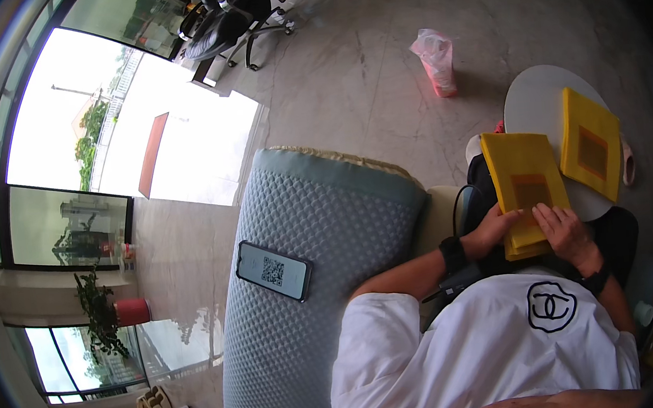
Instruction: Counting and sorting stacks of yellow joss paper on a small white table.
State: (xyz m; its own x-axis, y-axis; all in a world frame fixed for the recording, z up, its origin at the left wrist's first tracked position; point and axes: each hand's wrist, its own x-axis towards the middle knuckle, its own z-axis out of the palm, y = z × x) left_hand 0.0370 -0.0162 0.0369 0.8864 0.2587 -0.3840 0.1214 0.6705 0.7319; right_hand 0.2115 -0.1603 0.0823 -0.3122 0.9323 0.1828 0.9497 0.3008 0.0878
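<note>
On my lap lies a stack of flat yellow pouches, each apparently thin and sheet-like. The top one has a brownish-orange rectangular window. My left hand grips the stack's left edge, thumb on top and the other fingers hidden underneath. From the right, my right hand holds the near right edge, fingers laid together over the top face near the window; its thumb is hidden. Beyond the lap, more yellow pouches rest on a round grey stool top.
A quilted blue-grey cushion stands at my left, with a smartphone showing a printed-style code on it. A pinkish bin with a plastic liner is on the floor. Farther off are a black office chair and a potted plant.
</note>
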